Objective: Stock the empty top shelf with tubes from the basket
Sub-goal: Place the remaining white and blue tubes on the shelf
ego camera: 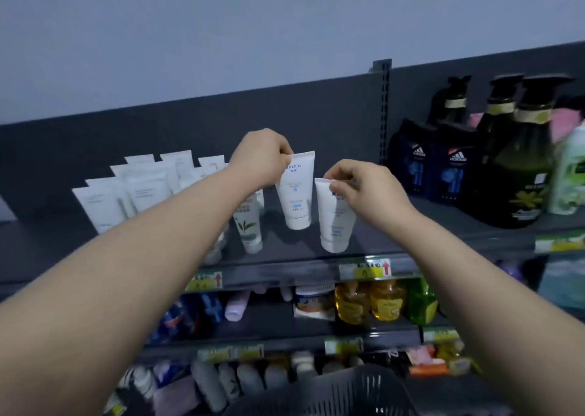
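Observation:
My left hand (259, 157) pinches the crimped top of a white tube with blue print (296, 194), cap down over the dark top shelf (285, 244). My right hand (364, 191) grips the top edge of a second white tube (334, 222), just right of the first and nearer the shelf's front edge. Whether either cap touches the shelf is unclear. Several white tubes (139, 187) stand in rows at the left. A tube with a green leaf (248, 225) stands beside my left forearm. The dark mesh basket (357, 390) sits at the bottom.
Dark boxes (433, 168) and dark pump bottles (519, 168) fill the top shelf's right section, past an upright post (383, 108). Yellow and green bottles (370, 301) stand on the shelf below. Price tags (364, 268) line the shelf edge.

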Available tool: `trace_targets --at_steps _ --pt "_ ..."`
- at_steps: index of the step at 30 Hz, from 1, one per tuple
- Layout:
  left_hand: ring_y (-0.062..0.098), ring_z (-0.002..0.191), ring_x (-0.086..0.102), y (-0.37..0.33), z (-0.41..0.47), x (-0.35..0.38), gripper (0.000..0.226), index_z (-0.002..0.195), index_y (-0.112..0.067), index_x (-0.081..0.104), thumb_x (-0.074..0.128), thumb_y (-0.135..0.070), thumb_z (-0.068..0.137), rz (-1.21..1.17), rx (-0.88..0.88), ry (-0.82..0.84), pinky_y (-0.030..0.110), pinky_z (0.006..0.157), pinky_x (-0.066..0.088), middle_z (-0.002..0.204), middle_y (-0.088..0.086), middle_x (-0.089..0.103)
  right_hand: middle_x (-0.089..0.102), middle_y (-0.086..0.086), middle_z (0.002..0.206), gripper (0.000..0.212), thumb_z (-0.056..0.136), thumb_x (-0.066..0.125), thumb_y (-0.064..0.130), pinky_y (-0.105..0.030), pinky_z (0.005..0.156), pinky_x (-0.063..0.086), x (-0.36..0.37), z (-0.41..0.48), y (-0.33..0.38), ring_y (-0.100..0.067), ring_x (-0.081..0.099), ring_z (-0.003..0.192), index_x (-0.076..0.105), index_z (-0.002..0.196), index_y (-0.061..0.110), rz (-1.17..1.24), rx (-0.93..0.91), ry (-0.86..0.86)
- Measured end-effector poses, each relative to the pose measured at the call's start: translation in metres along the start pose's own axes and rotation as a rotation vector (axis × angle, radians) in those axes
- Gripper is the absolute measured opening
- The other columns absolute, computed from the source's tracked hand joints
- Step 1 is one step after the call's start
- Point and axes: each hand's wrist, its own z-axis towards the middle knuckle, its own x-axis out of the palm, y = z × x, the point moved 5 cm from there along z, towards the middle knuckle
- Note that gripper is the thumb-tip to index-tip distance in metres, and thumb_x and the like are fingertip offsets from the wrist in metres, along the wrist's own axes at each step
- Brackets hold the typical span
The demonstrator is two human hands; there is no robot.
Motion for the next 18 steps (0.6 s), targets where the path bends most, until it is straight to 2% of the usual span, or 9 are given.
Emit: trace_targets --at_steps 7,11,18 --pt "0.023 0.092 0.063 0.024 0.085 0.055 0.025 0.086 -0.016 0.070 0.048 -0.005 0.088 0.148 -0.080 0.166 0.030 0.071 0.050 0.102 0.002 0.069 0.068 0.016 0.085 0.010 0.089 0.055 0.027 -0.033 0.076 0.051 0.021 0.061 -0.034 -0.010 0.063 0.089 0.062 0.091 0.034 -0.041 0.016 0.056" --pt "0.024 0.084 0.058 0.033 0.114 0.075 0.028 0.093 -0.007 0.072 0.045 -0.001 0.085 0.229 -0.088 0.191 0.033 0.072 0.050 0.100 0.008 0.071 0.068 0.016 0.088 0.012 0.090 0.055 0.026 -0.032 0.076 0.050 0.032 0.083 -0.045 -0.011 0.061 0.089 0.063 0.093 0.033 -0.035 0.000 0.074" --pt "0.020 0.090 0.058 0.044 0.125 0.098 0.027 0.093 -0.017 0.068 0.047 -0.002 0.088 0.219 -0.083 0.274 0.029 0.075 0.047 0.108 0.003 0.068 0.068 0.016 0.091 0.014 0.091 0.053 0.025 -0.030 0.073 0.046 0.065 0.100 -0.047 -0.012 0.060 0.090 0.063 0.096 0.034 -0.012 -0.033 0.124"
